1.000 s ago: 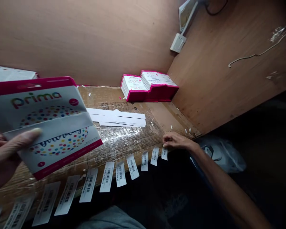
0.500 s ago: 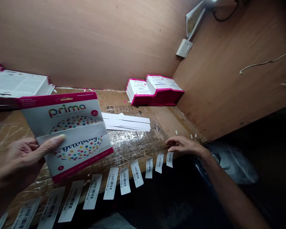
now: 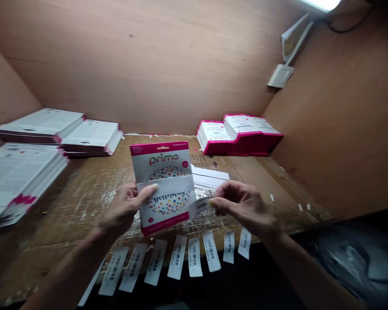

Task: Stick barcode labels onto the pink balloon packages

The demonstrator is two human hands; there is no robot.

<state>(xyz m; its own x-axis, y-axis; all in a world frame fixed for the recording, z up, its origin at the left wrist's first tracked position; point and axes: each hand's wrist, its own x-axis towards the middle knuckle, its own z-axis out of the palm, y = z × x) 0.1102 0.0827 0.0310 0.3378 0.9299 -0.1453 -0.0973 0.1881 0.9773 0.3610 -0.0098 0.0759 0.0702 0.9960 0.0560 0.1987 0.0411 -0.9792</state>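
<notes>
My left hand [image 3: 126, 209] grips a flat balloon packet [image 3: 168, 219], white with pink edges, the word "prima" and coloured dots. A plain white paper strip [image 3: 168, 186] lies across the packet's front, with my left thumb pressing on it. Between the thumb and fingers of my right hand [image 3: 242, 206] is a barcode sticker [image 3: 202, 206], blurred, close to the packet's right edge. Whether the sticker touches the packet I cannot tell. Below both hands, several barcode stickers [image 3: 177, 257] hang in a row from the table's front edge.
Loose white paper strips [image 3: 211, 177] lie behind the packet on the cardboard-covered table [image 3: 84, 189]. Stacked packets [image 3: 242, 144] stand at the back right, and more white stacks [image 3: 22, 172] fill the left side. Wooden panels [image 3: 161, 64] enclose the back and sides. Clear plastic [image 3: 349, 258] sits lower right.
My right hand has taken the end sticker off the table edge and brought it left to the packet. My left hand and the packet are now nearer the middle; the view has shifted too.
</notes>
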